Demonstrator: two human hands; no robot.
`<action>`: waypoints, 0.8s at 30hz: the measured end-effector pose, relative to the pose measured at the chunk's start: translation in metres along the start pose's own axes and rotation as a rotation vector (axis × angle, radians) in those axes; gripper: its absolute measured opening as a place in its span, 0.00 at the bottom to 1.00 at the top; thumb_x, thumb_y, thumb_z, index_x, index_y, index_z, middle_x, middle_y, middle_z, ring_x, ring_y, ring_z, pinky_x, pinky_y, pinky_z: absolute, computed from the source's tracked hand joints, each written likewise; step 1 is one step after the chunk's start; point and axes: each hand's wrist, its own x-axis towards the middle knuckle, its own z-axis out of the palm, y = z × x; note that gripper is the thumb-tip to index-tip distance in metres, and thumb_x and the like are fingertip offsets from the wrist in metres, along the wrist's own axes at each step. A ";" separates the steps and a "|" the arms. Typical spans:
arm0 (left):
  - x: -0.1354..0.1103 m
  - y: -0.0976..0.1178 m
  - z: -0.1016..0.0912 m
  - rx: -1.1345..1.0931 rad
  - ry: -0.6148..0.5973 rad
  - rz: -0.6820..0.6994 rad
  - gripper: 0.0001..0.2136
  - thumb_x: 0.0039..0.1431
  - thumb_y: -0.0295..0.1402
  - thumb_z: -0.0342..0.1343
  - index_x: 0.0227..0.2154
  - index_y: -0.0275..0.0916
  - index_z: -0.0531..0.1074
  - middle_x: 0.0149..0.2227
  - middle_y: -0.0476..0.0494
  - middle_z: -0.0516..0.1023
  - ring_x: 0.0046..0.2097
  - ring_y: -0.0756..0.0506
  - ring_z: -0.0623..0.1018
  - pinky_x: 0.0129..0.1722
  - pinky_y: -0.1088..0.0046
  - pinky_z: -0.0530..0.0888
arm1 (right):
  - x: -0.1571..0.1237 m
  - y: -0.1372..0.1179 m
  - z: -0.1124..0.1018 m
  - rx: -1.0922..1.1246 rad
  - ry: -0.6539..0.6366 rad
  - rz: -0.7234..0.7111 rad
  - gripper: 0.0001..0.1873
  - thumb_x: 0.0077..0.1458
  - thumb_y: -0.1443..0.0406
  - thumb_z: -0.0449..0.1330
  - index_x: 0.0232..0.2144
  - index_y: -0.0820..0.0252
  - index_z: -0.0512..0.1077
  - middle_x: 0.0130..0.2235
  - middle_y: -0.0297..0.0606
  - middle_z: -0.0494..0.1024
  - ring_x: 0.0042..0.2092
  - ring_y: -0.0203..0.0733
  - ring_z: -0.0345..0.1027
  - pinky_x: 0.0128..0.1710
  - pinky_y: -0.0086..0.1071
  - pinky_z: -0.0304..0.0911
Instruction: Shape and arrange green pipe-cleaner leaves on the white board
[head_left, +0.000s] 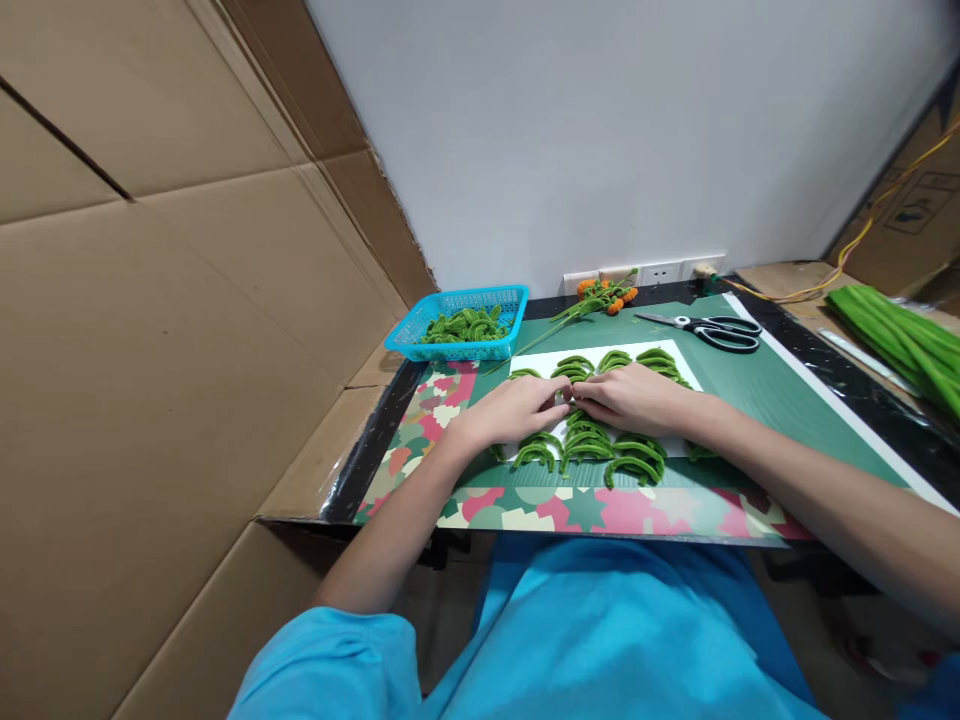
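My left hand [521, 405] and my right hand [634, 398] meet fingertip to fingertip above a white sheet [682, 362]. Both are closed in a pinch; whatever lies between the fingers is too small and covered to make out. Curved, fuzzy green pipe cleaner pieces [589, 440] lie in stacked rows under and around the hands. Some of these arcs [634, 468] reach past the sheet's near edge onto the green mat [780, 400]. Behind the hands, more arcs [574, 368] show, partly hidden by the fingers.
A blue plastic basket [457, 352] holds more looped green pieces. Orange-tipped green stems [606, 295] lie by the wall sockets [660, 272]. Black-handled scissors [724, 332] rest back right. A bundle of long green pipe cleaners [896, 345] lies far right. Cardboard [187, 300] walls the left.
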 end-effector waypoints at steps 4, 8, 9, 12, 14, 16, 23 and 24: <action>0.000 0.000 0.001 -0.004 -0.003 -0.002 0.09 0.72 0.39 0.51 0.40 0.41 0.72 0.32 0.46 0.78 0.33 0.44 0.75 0.32 0.70 0.61 | 0.000 -0.001 0.000 0.010 -0.006 0.006 0.16 0.76 0.61 0.48 0.48 0.60 0.74 0.41 0.44 0.83 0.35 0.42 0.74 0.33 0.34 0.47; -0.001 0.001 0.001 -0.006 -0.012 -0.013 0.08 0.72 0.38 0.51 0.42 0.41 0.72 0.33 0.45 0.78 0.33 0.44 0.76 0.32 0.70 0.61 | 0.000 -0.001 0.001 -0.007 -0.019 0.017 0.16 0.75 0.62 0.48 0.49 0.61 0.74 0.41 0.45 0.84 0.35 0.43 0.74 0.33 0.35 0.46; -0.001 0.002 0.001 -0.007 -0.012 -0.010 0.08 0.72 0.38 0.51 0.43 0.41 0.73 0.33 0.45 0.78 0.34 0.44 0.76 0.32 0.70 0.61 | 0.000 -0.001 0.002 -0.013 -0.020 0.021 0.16 0.75 0.62 0.48 0.49 0.61 0.74 0.40 0.45 0.84 0.35 0.43 0.74 0.32 0.35 0.46; -0.001 0.002 0.001 -0.015 -0.012 -0.011 0.08 0.72 0.38 0.51 0.43 0.41 0.73 0.33 0.45 0.78 0.34 0.44 0.76 0.32 0.70 0.62 | 0.000 0.000 0.004 -0.011 -0.008 0.008 0.15 0.75 0.62 0.48 0.49 0.60 0.74 0.40 0.44 0.84 0.35 0.43 0.75 0.32 0.35 0.46; -0.002 0.002 0.002 -0.024 -0.016 -0.020 0.09 0.72 0.38 0.51 0.44 0.41 0.73 0.33 0.45 0.79 0.34 0.44 0.77 0.33 0.70 0.63 | -0.001 0.000 0.005 -0.006 -0.001 -0.002 0.16 0.75 0.62 0.48 0.49 0.60 0.74 0.39 0.44 0.84 0.34 0.43 0.74 0.32 0.35 0.46; -0.002 0.002 0.002 -0.032 -0.021 -0.028 0.09 0.72 0.38 0.51 0.45 0.41 0.74 0.34 0.45 0.79 0.34 0.44 0.77 0.33 0.70 0.64 | -0.001 0.000 0.006 -0.008 -0.003 0.002 0.16 0.75 0.61 0.48 0.48 0.60 0.74 0.38 0.43 0.83 0.33 0.43 0.73 0.32 0.35 0.46; -0.002 0.002 0.002 -0.042 -0.024 -0.029 0.08 0.72 0.38 0.51 0.41 0.41 0.72 0.34 0.46 0.80 0.35 0.44 0.76 0.33 0.71 0.63 | -0.001 -0.002 0.004 -0.008 -0.011 0.020 0.17 0.76 0.60 0.47 0.49 0.60 0.75 0.37 0.45 0.83 0.32 0.43 0.73 0.32 0.34 0.47; -0.002 0.002 0.002 -0.043 -0.022 -0.030 0.08 0.72 0.38 0.51 0.41 0.41 0.71 0.34 0.46 0.80 0.35 0.44 0.76 0.33 0.71 0.63 | -0.001 -0.002 0.003 -0.009 -0.013 0.024 0.17 0.76 0.60 0.47 0.49 0.60 0.75 0.38 0.45 0.83 0.32 0.43 0.73 0.32 0.34 0.47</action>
